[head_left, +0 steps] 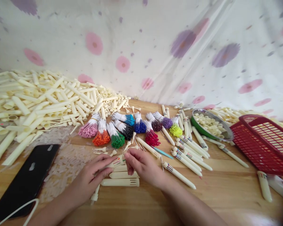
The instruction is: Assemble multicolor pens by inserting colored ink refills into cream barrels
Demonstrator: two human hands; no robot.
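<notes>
My left hand is closed around a cream multicolour pen barrel with coloured strips showing in its slots. At the slotted end of that barrel, my right hand has its fingertips pinched together; whatever is between them is hidden. Below the hands lie several slotted cream barrels side by side. Just beyond them sit rubber-banded bundles of white pen refills with coloured ends, among them an orange bundle, a green bundle and a red bundle. Small cream plunger parts lie near my left fingers.
A large heap of cream pen tubes covers the back left. Clear plastic pieces are scattered beside a black phone with a white cable. On the right are assembled-looking pens, a green-sided bowl of small cream parts and a red basket.
</notes>
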